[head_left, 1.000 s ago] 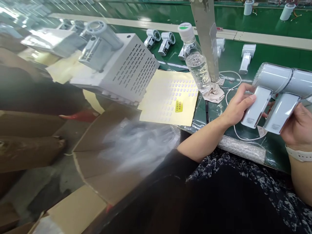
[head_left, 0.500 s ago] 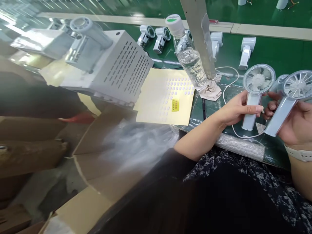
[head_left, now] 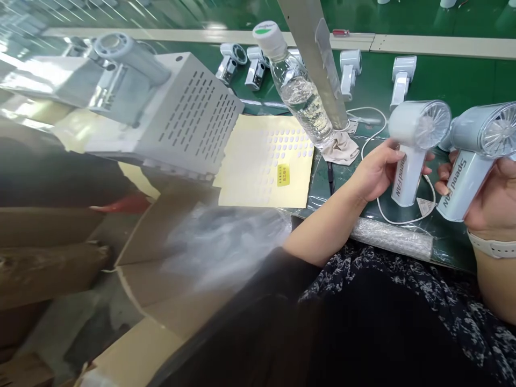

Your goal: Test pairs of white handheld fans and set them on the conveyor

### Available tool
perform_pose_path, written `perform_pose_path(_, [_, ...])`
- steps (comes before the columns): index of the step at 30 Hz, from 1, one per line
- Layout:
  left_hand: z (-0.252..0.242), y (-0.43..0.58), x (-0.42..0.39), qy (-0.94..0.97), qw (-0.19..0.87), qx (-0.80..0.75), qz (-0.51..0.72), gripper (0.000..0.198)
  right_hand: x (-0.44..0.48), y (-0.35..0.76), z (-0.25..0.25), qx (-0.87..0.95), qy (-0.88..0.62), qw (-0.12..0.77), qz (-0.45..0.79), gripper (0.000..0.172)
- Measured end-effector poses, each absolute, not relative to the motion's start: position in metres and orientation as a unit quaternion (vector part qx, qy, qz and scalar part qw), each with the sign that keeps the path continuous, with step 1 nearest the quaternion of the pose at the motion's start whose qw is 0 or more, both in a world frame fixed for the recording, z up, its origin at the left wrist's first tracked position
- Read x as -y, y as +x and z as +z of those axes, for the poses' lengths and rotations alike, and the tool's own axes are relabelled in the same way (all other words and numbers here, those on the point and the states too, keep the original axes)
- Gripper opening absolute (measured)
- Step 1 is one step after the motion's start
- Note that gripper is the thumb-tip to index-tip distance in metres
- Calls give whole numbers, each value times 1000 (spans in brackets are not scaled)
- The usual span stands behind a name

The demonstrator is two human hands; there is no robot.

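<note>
My left hand [head_left: 377, 171] is wrapped round the handle of a white handheld fan [head_left: 417, 140] with "Speed FAN" printed on its side. My right hand [head_left: 489, 196] grips the handle of a second, matching fan [head_left: 475, 153]. Both fans are held upright side by side above the green bench, their round bladed heads turned toward the right. A white wristband shows on my right wrist.
A water bottle [head_left: 296, 88] stands beside a slanted metal post [head_left: 318, 59]. A yellow sticker sheet [head_left: 264, 161] lies left of it, next to a perforated white metal box [head_left: 177, 115]. Several more fans [head_left: 350, 70] lie on the green conveyor [head_left: 443, 75]. Cardboard boxes [head_left: 161, 252] sit at lower left.
Both fans have been turned in my hands: first side-on, then fan faces toward me, now with the printed sides showing. My hands stayed in about the same place.
</note>
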State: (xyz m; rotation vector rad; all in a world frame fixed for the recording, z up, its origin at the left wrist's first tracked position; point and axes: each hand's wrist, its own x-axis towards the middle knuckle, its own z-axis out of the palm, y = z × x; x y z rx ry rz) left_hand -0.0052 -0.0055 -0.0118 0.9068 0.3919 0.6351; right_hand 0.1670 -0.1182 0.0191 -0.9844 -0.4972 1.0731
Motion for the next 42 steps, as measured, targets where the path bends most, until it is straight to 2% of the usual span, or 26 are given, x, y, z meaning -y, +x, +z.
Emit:
perform_pose_path(4, [-8,-6,7,445,829,-182,284,76,118,170,21,242,-425,741,460,30])
perform_pose_path(7, [-8,-7,7,456,825,-179,283,81,117,170,19,225,-424,753,451,33])
perform_pose_path(10, [-11,-7,6,468,818,-180,281,84,114,169,15,190,-452,755,435,29])
perform_pose_path(14, [-16,-6,3,474,816,-187,274,83,108,169,7,156,-500,746,412,22])
perform_pose_path(17, [-19,-5,2,469,815,-195,279,81,106,170,3,168,-506,739,413,23])
perform_pose_path(23, [-25,-4,1,466,802,-208,311,89,109,175,-4,205,-463,757,413,26])
perform_pose_path(28, [-22,1,4,447,797,-211,346,86,106,179,-7,206,-473,759,397,14])
perform_pose_path(35, [-13,3,6,448,791,-230,346,93,105,172,2,186,-500,745,400,10])
perform_pose_path(42, [-12,1,5,462,784,-241,337,89,106,171,3,177,-514,731,413,19])
